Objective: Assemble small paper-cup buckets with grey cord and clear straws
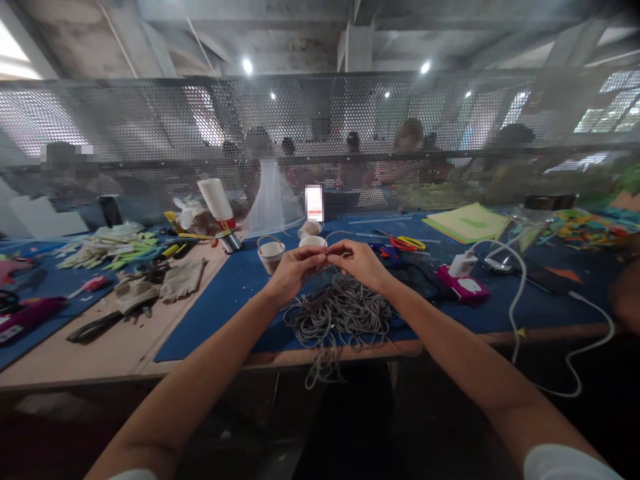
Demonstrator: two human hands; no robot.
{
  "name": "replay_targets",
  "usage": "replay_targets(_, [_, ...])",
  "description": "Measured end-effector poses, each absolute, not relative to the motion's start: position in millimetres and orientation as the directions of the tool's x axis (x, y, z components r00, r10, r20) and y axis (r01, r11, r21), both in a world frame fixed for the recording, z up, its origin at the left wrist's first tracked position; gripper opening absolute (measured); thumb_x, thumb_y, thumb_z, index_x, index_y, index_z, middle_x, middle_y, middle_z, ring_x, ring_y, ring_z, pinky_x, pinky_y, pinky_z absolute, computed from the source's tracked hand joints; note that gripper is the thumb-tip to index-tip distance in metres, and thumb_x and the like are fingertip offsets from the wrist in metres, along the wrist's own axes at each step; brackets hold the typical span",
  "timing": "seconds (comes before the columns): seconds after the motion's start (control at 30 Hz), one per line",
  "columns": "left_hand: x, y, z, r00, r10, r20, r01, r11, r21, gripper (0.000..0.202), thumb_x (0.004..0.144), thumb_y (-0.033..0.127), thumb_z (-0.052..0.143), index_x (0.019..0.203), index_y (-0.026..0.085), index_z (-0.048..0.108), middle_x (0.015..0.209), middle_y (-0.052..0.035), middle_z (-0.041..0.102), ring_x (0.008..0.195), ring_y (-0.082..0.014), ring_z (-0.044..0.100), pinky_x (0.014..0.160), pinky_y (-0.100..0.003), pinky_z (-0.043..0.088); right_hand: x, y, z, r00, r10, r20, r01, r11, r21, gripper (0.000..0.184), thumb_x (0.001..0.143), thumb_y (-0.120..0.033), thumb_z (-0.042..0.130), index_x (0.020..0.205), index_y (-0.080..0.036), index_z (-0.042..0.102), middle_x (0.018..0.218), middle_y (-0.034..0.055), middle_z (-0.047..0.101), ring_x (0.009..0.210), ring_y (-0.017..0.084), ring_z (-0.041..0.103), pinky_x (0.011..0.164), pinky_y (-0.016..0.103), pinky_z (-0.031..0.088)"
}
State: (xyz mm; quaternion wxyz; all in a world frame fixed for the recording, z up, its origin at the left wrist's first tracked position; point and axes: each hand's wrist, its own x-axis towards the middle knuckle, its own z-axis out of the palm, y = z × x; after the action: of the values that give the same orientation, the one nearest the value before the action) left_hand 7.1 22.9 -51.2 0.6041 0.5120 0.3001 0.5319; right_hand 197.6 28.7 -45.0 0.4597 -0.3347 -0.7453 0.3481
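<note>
Both hands meet above a tangled heap of grey cord [345,310] near the table's front edge. My left hand [295,270] is closed in a pinch, fingertips nearly touching those of my right hand [363,263], which pinches too. Between them runs a thin strand that looks like the same grey cord; the fingers mostly hide it. Just behind the hands stands a white paper cup [313,241], partly covered. Left of it is a small cup-shaped basket [271,251] with a looped handle. Another cup [309,230] lies on its side farther back.
A leaning stack of paper cups [216,199] stands behind a metal can [229,241] at left. Gloves [183,280] lie nearby. Yellow-and-red-handled pliers [407,243], a purple power strip [465,287] with a white cable, and green sheets [467,223] are at right. A perforated screen [325,107] rises behind; people sit beyond.
</note>
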Motion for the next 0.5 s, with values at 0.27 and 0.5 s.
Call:
replay_targets(0.27, [7.7,22.9,-49.7,0.277,0.932,0.232,-0.345,-0.129,0.93,0.026,0.074,0.022,0.082,0.098,0.017,0.076,0.092,-0.0039,0.073,0.08,-0.011,0.066,0.075,-0.022,0.051,197.2,28.9,-42.8,-0.329,0.852,0.408,0.125,0.467,-0.875,0.017,0.086,-0.033,0.062,0.092,-0.017,0.063,0.076,0.0017,0.068,0.055,0.011,0.062,0.055,0.026,0.047])
replay_targets(0.5, [7.2,25.9,-53.0,0.238,0.947,0.217,-0.357,-0.123,0.926,0.026,0.07,0.022,0.085,0.093,0.017,0.076,0.088,-0.0022,0.072,0.075,-0.0101,0.065,0.071,-0.021,0.051,195.3,29.4,-42.5,-0.245,0.849,0.469,0.134,0.509,-0.85,0.024,0.083,-0.035,0.066,0.099,-0.017,0.068,0.071,-0.001,0.062,0.062,0.011,0.054,0.062,0.027,0.044])
